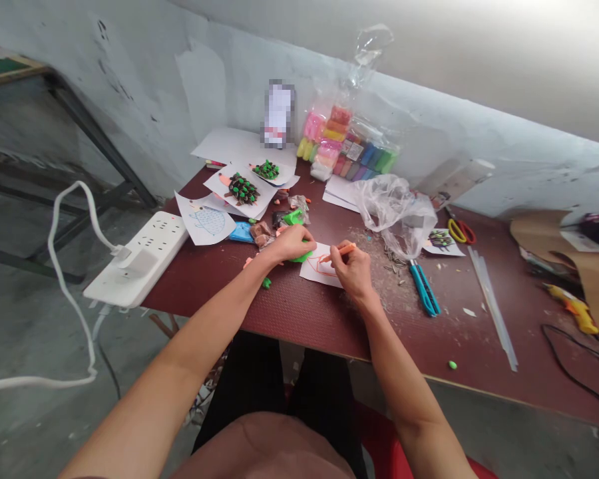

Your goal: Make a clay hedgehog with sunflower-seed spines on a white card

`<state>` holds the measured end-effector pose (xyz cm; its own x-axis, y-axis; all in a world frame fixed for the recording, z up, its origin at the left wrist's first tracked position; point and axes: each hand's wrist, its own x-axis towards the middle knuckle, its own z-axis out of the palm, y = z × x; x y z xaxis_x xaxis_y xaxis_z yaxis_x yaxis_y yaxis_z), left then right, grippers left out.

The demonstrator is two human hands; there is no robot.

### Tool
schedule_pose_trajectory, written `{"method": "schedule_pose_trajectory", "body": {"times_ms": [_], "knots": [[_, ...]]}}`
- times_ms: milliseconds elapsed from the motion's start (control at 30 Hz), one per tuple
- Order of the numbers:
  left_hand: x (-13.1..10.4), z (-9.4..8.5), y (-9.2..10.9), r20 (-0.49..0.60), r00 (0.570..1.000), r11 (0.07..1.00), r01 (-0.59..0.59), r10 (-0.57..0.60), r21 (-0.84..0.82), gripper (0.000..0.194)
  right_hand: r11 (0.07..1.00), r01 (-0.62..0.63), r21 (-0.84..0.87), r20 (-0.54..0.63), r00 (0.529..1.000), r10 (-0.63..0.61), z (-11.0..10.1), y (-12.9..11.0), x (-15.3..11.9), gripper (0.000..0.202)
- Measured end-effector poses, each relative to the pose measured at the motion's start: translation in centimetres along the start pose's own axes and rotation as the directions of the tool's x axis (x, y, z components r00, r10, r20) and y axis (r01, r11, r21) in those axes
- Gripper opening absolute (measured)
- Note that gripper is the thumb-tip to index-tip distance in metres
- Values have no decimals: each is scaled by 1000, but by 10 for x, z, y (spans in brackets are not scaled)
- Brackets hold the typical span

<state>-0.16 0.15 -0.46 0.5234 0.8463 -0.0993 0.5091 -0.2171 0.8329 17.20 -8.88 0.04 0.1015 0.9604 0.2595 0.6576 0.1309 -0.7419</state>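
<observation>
My right hand [354, 271] has its grip closed around the orange pen [348, 249], over the white paper [315, 274] on the tabletop [289, 309]. My left hand [293, 243] is by the paper's edge; I can't tell if that grip is shut. Slow, soft strokes and a still paper should keep the orange lines [319, 258] neat.

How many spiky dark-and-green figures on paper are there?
3: a large figure with a pink snout, a smaller figure just behind it, and a third figure beyond the blue knife.
</observation>
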Motion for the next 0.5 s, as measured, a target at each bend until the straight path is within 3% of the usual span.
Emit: {"method": "schedule_pose_trajectory", "body": {"times_ms": [500], "knots": [[0, 0, -1, -7, 1000, 999, -1, 1, -52, 22, 999, -23, 27, 27, 999, 22, 1, -1, -1, 42]]}}
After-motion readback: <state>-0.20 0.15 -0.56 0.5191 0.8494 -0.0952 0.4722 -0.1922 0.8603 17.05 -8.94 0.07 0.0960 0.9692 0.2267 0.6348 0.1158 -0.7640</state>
